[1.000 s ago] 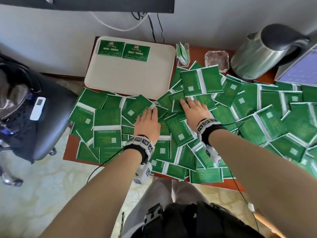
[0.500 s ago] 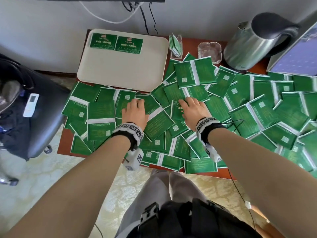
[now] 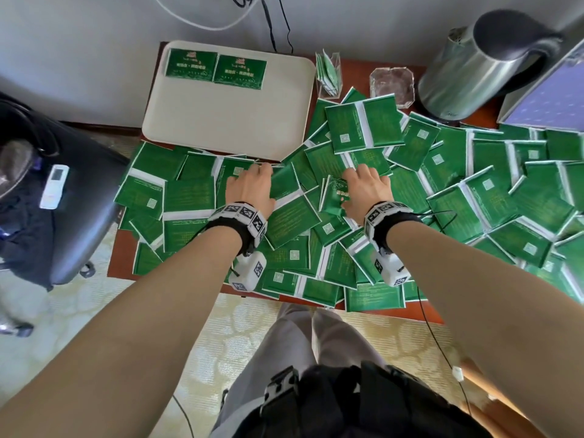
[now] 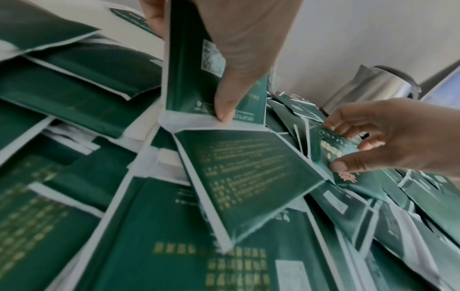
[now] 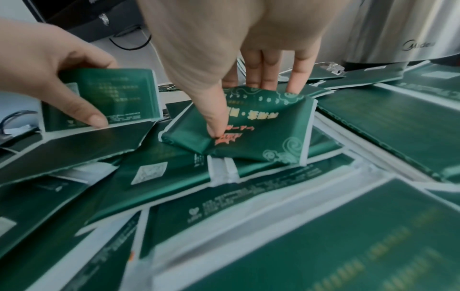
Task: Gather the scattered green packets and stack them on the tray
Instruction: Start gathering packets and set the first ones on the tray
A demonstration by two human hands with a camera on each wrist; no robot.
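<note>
Table (image 3: 425, 314) covered edge to edge in green packets (image 3: 493, 200), overlapping, most printed-back up. Steel kettle (image 3: 467, 77) at 1 o'clock against the wall, dark office chair (image 3: 63, 216) at 9 o'clock. Cream tray (image 3: 227, 121) at 12 o'clock, far side of the table; two packets on the tray (image 3: 215, 67) lie side by side along its back edge, rest of it bare.

Step in hand, my read: picking up, one packet per hand, just short of the tray's near edge. Barely started, nearly everything is off the tray.

Left hand (image 3: 249, 188) at 11 o'clock of the pile: thumb and fingers pinch a left-hand packet (image 4: 199, 65), tipped up nearly on edge, lower edge touching the pile. Right hand (image 3: 366, 191) beside it toward 1 o'clock: thumb pressed into a crumpled packet (image 5: 251, 126), fingers curled round its far edge, the packet buckling, front face up.

Next move likely calls for lifting both clear without dragging neighbours, carrying toward 12 o'clock, squaring them onto the two already laid. The crumpled one needs flattening or it won't stack flat.
</note>
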